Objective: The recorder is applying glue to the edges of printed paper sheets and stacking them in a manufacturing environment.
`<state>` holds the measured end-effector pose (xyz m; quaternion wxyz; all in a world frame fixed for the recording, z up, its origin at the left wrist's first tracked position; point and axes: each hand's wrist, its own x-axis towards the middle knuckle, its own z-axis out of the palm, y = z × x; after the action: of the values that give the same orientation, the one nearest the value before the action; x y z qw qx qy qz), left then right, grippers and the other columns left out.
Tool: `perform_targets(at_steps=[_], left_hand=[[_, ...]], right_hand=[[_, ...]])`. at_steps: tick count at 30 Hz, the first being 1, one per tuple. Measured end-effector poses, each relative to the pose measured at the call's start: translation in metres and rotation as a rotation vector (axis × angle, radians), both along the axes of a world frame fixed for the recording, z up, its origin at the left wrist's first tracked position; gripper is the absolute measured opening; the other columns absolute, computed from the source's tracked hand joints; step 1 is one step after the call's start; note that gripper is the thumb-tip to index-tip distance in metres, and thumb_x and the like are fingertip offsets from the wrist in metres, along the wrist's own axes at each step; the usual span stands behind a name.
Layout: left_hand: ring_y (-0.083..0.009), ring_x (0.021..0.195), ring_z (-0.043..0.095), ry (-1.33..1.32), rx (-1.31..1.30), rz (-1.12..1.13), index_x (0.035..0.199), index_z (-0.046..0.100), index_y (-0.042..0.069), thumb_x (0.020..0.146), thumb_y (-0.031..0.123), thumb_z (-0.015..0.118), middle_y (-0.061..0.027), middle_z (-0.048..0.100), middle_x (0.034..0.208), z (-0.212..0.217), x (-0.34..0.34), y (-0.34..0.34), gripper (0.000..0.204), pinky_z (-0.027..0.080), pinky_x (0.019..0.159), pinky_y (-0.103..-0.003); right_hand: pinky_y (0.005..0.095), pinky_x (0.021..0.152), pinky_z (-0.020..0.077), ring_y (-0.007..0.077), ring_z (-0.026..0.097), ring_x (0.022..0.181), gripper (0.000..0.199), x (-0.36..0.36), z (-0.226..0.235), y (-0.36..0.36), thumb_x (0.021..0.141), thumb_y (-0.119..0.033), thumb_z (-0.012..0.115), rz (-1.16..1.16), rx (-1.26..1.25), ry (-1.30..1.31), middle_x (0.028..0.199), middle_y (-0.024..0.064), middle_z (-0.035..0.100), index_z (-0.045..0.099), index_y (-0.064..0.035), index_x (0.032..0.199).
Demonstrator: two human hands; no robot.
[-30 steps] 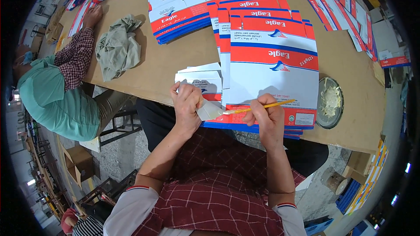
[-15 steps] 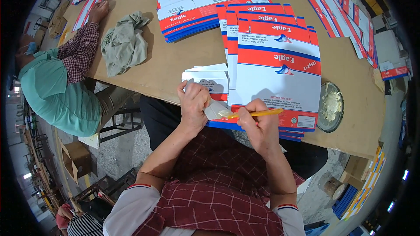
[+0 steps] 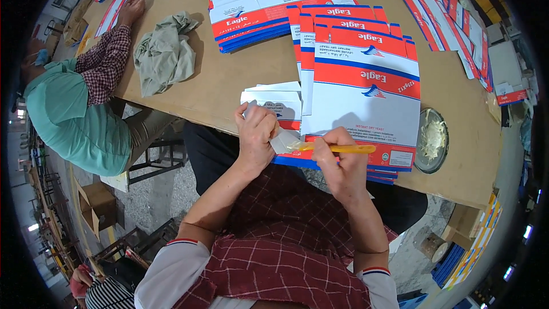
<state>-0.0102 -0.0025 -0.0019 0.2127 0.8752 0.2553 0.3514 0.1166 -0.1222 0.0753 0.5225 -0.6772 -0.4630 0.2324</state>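
My left hand (image 3: pixel 256 136) is closed on a pale carton flap (image 3: pixel 280 142), pinched at the near edge of the table. My right hand (image 3: pixel 343 163) grips a brush (image 3: pixel 357 149) by its yellow handle. Its bristles, smeared with cream-coloured paste, touch the flap. Under and beyond my hands lies an overlapping stack of flat printed cartons (image 3: pixel 357 103) in white, red and blue. Just past my left hand sit smaller white panels (image 3: pixel 274 96). Right of the stack, a shallow round dish (image 3: pixel 433 140) holds the same kind of paste.
More flat cartons (image 3: pixel 269 8) lie at the far middle, and others (image 3: pixel 452 28) at the far right. A crumpled grey-green cloth (image 3: pixel 166 57) rests on the tan table (image 3: pixel 229 74). At left, a person in a green covering (image 3: pixel 80 120) leans an arm on the table.
The brush has slid slightly to the right across the flap, and its bristles press flatter against it. My left hand still grips the flap. The person's arm at left has shifted slightly.
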Motion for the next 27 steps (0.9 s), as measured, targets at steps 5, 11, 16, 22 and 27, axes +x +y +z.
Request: perform_targets(at_steps=[5, 11, 16, 22, 27], left_hand=[[-0.0203, 0.078, 0.05, 0.034, 0.008, 0.018, 0.065, 0.042, 0.009, 0.06, -0.002, 0.058, -0.0038, 0.049, 0.075, 0.001, -0.005, 0.002, 0.02, 0.027, 0.088, -0.042], [-0.028, 0.086, 0.049, 0.0, -0.06, -0.037, 0.073, 0.047, 0.008, 0.054, -0.006, 0.057, -0.0077, 0.048, 0.08, -0.005, -0.002, -0.007, 0.026, 0.032, 0.086, -0.044], [-0.0298, 0.092, 0.051, -0.091, -0.03, -0.193, 0.088, 0.054, 0.005, 0.065, -0.004, 0.063, -0.0138, 0.051, 0.091, 0.024, -0.001, 0.0, 0.026, 0.039, 0.085, -0.039], [-0.0245, 0.104, 0.05, 0.436, 0.072, -0.334, 0.11, 0.056, 0.009, 0.083, 0.02, 0.056, -0.0083, 0.055, 0.107, 0.036, -0.004, -0.003, 0.029, 0.034, 0.09, -0.045], [-0.027, 0.11, 0.045, 0.295, -0.35, -0.281, 0.112, 0.055, 0.01, 0.084, 0.028, 0.054, -0.0101, 0.051, 0.115, 0.044, 0.027, 0.07, 0.033, 0.034, 0.088, -0.05]], right_hand=[[0.0267, 0.047, 0.039, 0.0133, 0.053, 0.052, 0.01, 0.004, -0.002, -0.007, 0.08, -0.005, 0.056, 0.041, -0.093, 0.054, 0.062, 0.0082, 0.052, 0.051, -0.001, 0.074], [0.027, 0.055, 0.0427, 0.0108, 0.047, 0.056, 0.012, 0.019, -0.043, -0.018, 0.085, -0.01, 0.05, -0.339, 0.302, 0.674, 0.063, 0.0014, 0.045, 0.046, -0.0053, 0.075], [0.0353, 0.08, 0.0421, 0.0111, 0.049, 0.064, 0.016, 0.041, -0.091, -0.012, 0.089, -0.025, 0.047, -0.321, 0.558, 1.118, 0.066, -0.0035, 0.045, 0.041, -0.0154, 0.078], [0.0374, 0.091, 0.0362, 0.0087, 0.052, 0.071, 0.01, 0.043, -0.078, 0.01, 0.087, -0.021, 0.051, -0.246, 0.623, 1.336, 0.07, -0.0017, 0.053, 0.051, -0.011, 0.087], [0.0355, 0.085, 0.0419, 0.0083, 0.052, 0.07, 0.012, 0.046, -0.066, 0.0, 0.086, -0.022, 0.053, -0.347, 0.634, 1.335, 0.071, -0.0013, 0.053, 0.051, -0.0107, 0.087]])
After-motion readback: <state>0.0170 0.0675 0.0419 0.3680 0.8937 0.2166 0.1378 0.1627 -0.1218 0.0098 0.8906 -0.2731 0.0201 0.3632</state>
